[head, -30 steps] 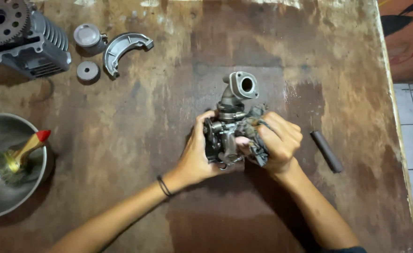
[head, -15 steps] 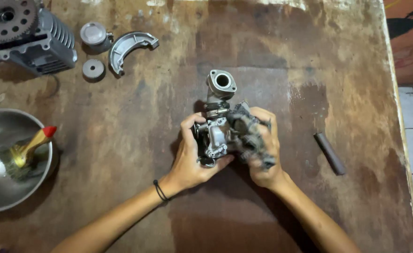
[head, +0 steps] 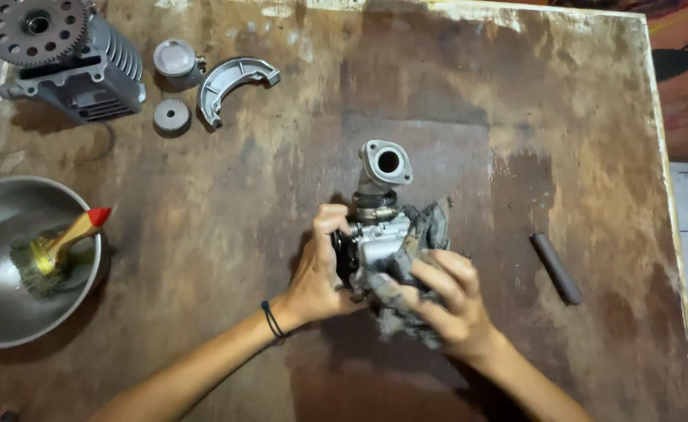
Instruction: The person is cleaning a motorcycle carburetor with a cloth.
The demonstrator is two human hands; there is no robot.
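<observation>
A grey cast-metal carburettor with a round flanged intake pipe (head: 379, 211) sits near the middle of the worn, stained brown wooden surface (head: 281, 195), its flanged opening pointing away from the person. The left hand (head: 320, 270) has its grip closed on the carburettor's left side, fingers curled over the top edge of the body and thumb below; a thin dark band circles that wrist. The right hand (head: 445, 301) presses a dirty grey crumpled rag (head: 414, 266) against the carburettor's right and near side — its grip is closed on the rag, fingers spread across the cloth, and part of the rag bunches up beyond the fingers toward the intake pipe.

Everything else lies apart from the carburettor. To its right, well clear of the hand, a short dark brown cylindrical bar (head: 556, 268) lies on the surface at a slant. Far to the carburettor's left, a shallow round steel bowl (head: 0, 312) holds a paintbrush with a yellow wooden handle and red tip (head: 58, 246), bristles down in the bowl. Beyond the carburettor and to the left, at the far corner, stands a grey finned engine cylinder block with a large toothed sprocket (head: 62, 59). Just beside that block lie a silver piston (head: 176, 61), a small grey round gear (head: 172, 116) and a curved grey metal brake shoe (head: 234, 82) — each separate.
</observation>
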